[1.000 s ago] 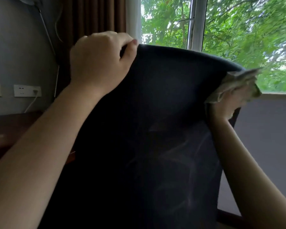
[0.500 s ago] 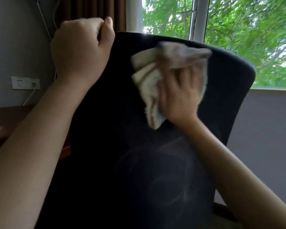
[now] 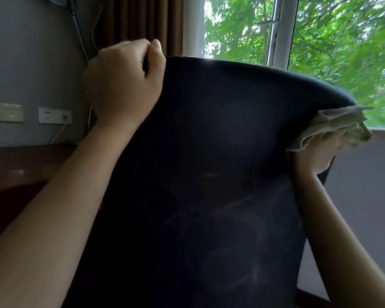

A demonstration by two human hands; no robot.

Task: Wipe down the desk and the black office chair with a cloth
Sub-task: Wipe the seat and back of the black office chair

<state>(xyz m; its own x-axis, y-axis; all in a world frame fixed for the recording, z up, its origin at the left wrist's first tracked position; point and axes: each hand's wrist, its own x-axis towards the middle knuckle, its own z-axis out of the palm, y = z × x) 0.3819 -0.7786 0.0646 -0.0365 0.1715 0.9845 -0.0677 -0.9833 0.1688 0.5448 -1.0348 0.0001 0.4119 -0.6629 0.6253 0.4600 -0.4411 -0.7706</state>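
Grey wall fills the far left, carrying a light switch [image 3: 11, 112] and a white socket [image 3: 55, 115] with a cord plugged in and hanging down toward the dark wooden bench [image 3: 20, 165] below. A brown curtain [image 3: 140, 23] hangs in the corner above.

The left hand [image 3: 122, 83] grips the top left corner of the black office chair [image 3: 209, 163]. Its fingers are curled close together over the upper edge and the thumb lies against the near side of the backrest. The backrest takes up the middle of the view, upright, with faint pale streaks low on its fabric. Behind it a window [image 3: 282, 32] shows green leaves.

At the right edge of the backrest, just under its top corner, the right hand [image 3: 316, 154] holds a bunched pale cloth [image 3: 333, 127] against the chair. The folds cover its fingers and that part is blurred, so I cannot tell whether they are curled or flat.
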